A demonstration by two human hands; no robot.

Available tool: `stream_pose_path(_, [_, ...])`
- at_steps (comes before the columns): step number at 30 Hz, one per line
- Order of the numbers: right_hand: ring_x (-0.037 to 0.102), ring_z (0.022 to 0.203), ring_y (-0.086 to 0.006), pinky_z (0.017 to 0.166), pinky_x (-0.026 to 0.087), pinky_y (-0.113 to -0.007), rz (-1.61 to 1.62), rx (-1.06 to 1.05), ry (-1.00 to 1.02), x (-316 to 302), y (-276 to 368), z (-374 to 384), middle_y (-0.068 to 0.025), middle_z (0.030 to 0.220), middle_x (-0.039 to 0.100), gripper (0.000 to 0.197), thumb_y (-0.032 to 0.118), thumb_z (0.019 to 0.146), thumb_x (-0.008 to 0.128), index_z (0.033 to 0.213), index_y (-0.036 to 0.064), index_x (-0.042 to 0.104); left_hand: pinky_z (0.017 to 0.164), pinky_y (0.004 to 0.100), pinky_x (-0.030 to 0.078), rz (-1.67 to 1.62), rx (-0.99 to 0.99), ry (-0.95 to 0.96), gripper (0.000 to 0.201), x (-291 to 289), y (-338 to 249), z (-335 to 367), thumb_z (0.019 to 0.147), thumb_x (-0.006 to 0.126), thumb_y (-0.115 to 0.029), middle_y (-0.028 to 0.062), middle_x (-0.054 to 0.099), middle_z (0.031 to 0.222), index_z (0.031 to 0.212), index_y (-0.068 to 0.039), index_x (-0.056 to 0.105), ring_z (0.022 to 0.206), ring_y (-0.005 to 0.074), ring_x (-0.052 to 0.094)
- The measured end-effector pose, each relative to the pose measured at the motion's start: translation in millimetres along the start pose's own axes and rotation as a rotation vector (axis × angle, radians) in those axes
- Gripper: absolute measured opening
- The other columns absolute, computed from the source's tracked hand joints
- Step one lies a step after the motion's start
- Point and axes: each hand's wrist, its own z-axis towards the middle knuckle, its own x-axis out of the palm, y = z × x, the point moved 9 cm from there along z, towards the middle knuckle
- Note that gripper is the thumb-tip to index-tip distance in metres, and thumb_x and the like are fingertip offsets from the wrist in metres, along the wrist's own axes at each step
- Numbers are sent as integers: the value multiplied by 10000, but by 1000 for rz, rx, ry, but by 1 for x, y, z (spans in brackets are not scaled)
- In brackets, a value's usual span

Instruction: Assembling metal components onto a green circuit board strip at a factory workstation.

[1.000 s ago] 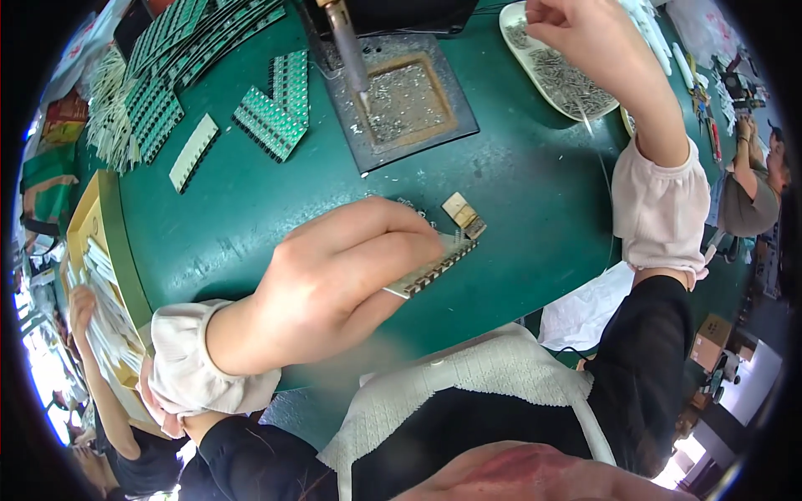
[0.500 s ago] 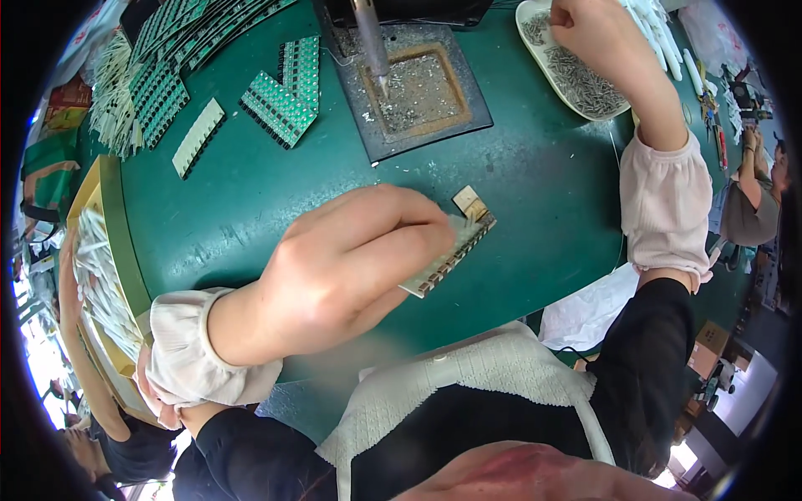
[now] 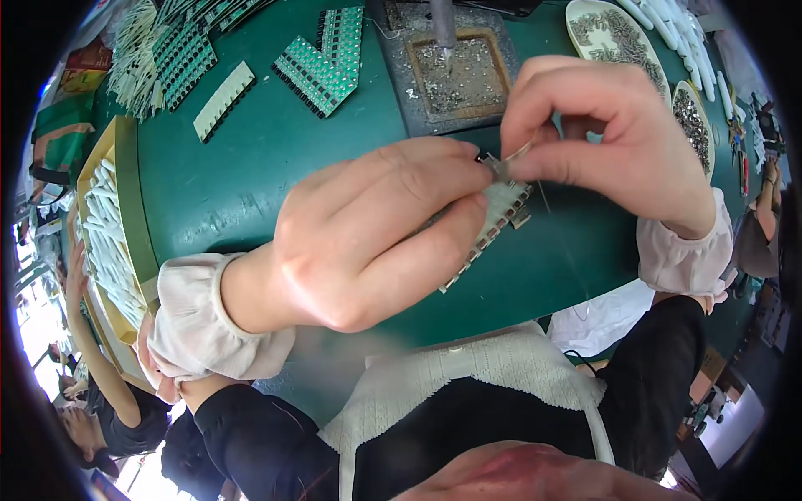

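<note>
My left hand (image 3: 376,225), fingers pinched, holds a narrow strip of circuit boards (image 3: 501,209) over the front of the green table. Small metal parts and dark blocks line the strip's outer edge; my fingers cover much of it. Thumb and forefinger of my right hand (image 3: 614,134) press together at the strip's far end. Whatever they pinch is too small and blurred to name. Beyond the hands, a soldering iron (image 3: 443,25) points down over a square tray (image 3: 505,63) with bits of solder in it.
Green circuit panels (image 3: 317,67) and a pale board strip (image 3: 224,102) lie at the far left. A dish of small metal pins (image 3: 660,71) and a dish of tiny parts (image 3: 708,138) stand right. A yellow box (image 3: 132,200) of white pieces is left.
My right hand has come from the dish of pins to the strip's far end. My left hand, still holding the strip, now sits slightly farther right. The view has shifted.
</note>
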Motion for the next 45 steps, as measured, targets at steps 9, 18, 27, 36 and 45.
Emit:
stream_pose_path(9, [566, 779, -88, 695, 456, -230, 205, -34, 131, 17, -4, 5, -16, 915, 599, 114, 5, 830, 791, 908, 12, 709, 822, 434, 615, -52, 13, -53, 353, -4, 0, -2, 711, 747, 11, 236, 693, 1084, 1047, 107, 697, 996, 393, 715])
stream_pose_path(18, [546, 783, -81, 701, 447, -225, 204, 2, 155, 19, -10, 5, -17, 914, 582, 100, -5, 847, 781, 895, -3, 693, 809, 413, 614, -63, -24, -85, 362, -4, 5, -3, 734, 786, 5, 223, 699, 1103, 1075, 79, 691, 994, 385, 725])
stream_pose_path(27, [538, 765, -78, 679, 433, -220, 163, -70, 238, 22, -4, 9, -7, 887, 576, 105, 21, 842, 791, 874, 11, 691, 793, 405, 613, -101, -21, -65, 384, -1, 5, -3, 724, 807, -9, 224, 702, 1104, 1078, 80, 691, 981, 382, 729])
stream_pose_path(36, [515, 753, -73, 653, 406, -222, 147, 6, 234, 24, -17, 6, 6, 863, 544, 220, 19, 763, 854, 785, 45, 637, 772, 413, 621, -146, 32, -92, 372, -4, 0, -1, 726, 807, -13, 249, 715, 1079, 1062, 92, 685, 947, 381, 737])
stream_pose_path(45, [545, 879, -49, 785, 467, -204, 363, 203, 209, 12, -34, 9, 16, 972, 591, 191, -28, 863, 767, 995, 21, 638, 739, 382, 617, -106, -6, -95, 332, -2, 11, -3, 762, 797, -14, 236, 726, 1061, 1054, 97, 687, 930, 364, 741])
